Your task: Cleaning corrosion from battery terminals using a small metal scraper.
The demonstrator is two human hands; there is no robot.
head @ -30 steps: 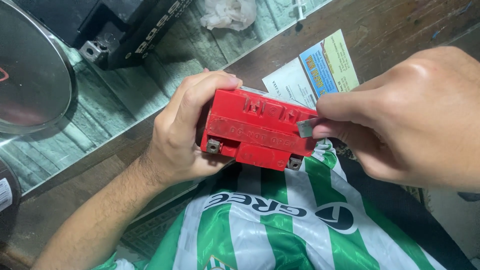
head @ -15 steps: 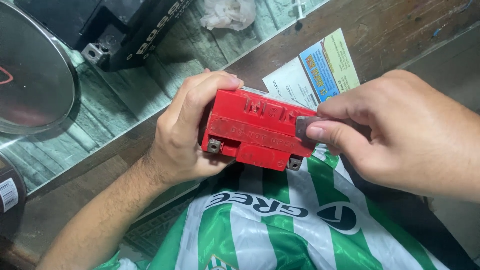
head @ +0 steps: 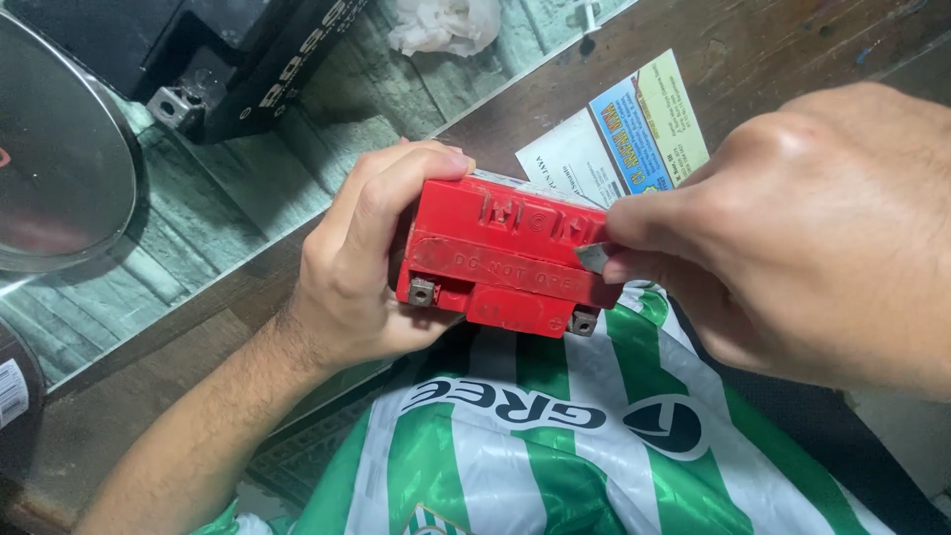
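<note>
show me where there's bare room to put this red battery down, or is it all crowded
Bare wood shows on the brown tabletop right of the leaflets, and along the strip under the left hand. The patterned mat has room between black battery and hand. Crowded: the red battery, right hand, and striped shirt below.

Red battery (head: 505, 263): matt, scuffed plastic; metal terminals. Striped shirt (head: 555, 446): smooth cloth. Tabletop (head: 763, 40): worn wood. Leaflet (head: 634, 134): glossy paper.

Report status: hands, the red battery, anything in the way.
Left hand grips red battery by its end. Right hand pinches small grey piece against battery lid. Nothing blocking.
</note>
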